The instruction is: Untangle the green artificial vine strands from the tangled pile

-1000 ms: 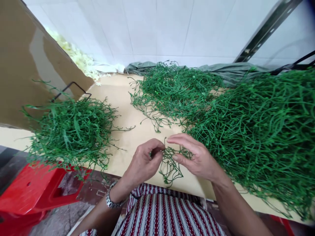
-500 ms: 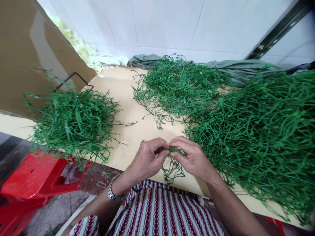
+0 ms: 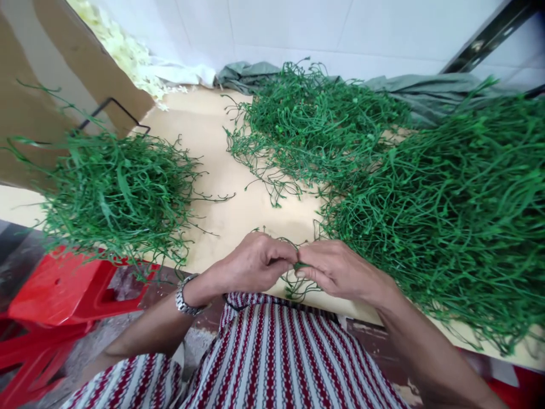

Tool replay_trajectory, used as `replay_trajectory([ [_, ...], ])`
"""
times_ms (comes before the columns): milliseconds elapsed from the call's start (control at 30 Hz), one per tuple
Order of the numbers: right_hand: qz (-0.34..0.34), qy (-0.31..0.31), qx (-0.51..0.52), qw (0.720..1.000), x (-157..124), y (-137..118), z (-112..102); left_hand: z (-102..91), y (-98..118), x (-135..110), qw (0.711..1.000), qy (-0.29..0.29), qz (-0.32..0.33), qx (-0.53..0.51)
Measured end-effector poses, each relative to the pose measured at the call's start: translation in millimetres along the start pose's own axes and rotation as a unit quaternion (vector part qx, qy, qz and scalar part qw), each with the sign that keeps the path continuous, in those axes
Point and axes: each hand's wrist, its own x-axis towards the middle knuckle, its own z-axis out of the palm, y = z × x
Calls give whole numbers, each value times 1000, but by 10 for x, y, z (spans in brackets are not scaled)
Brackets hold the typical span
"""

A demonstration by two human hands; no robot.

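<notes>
Both closed, our left hand [image 3: 251, 264] and right hand [image 3: 340, 272] pinch one sprig [image 3: 300, 287]; we should grip close, clear of the three-o'clock pile [image 3: 447, 216].

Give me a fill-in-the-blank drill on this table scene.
The left hand and right hand pinch a small ____ sprig. The wristwatch sits on the ____ wrist. The stool beside the table is ____. The biggest pile of stems lies on the person's ____ side.
Missing words: green; left; red; right.
</notes>
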Motion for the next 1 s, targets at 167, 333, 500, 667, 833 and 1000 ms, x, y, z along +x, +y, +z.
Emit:
replay_trajectory([
  [167, -28, -41, 20, 999, -113, -135, -131, -89, 67, -145, 996, -18, 67, 63],
  [333, 10, 132, 33, 991, -265, -141, -413, -257, 73, -216, 990, 128, 8, -49],
  [500, 56, 255, -19, 965, -67, -198, -391, -123, -6, 8, 965, 177, -57, -185],
  [667, 115, 260, 17, 959, 218, -205, -145, 17, -78, 122, 925, 218, -62, -305],
  [833, 138, 172, 99, 970, 301, -116, 56, 58, -117, 106, 895, 239, -45, -375],
  [1000, 122, 170, 95, 973, 251, -111, 108, 78, -161, 95, 879, 245, -70, -403],
])
